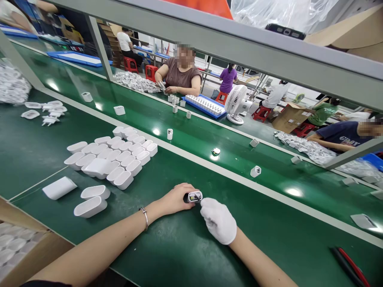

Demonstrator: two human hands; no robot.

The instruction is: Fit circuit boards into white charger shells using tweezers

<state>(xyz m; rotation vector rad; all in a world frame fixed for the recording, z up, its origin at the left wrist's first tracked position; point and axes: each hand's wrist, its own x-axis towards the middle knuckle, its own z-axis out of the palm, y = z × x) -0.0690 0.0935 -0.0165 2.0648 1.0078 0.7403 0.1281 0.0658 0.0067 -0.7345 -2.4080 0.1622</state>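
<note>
My left hand [181, 198], bare with a bracelet at the wrist, is closed around a white oval charger housing [196, 193]. The housing's open end faces up towards me, and parts of a circuit board show inside. My right hand [218, 220], in a white glove, has its fingers closed at the right rim of that housing. A thin dark thing [198, 198] shows between the glove and the opening; its kind is too small to tell. To the left stand several empty white housings [124, 180] in close rows, with a few loose ones [90, 206] nearer me.
A green conveyor belt [191, 139] carries scattered housings and a small circuit board [216, 151]. Red-and-black-handled pliers [350, 265] lie at lower right. A grey shelf beam [209, 36] crosses overhead. A cardboard box [28, 255] stands lower left. Co-workers sit across the belt.
</note>
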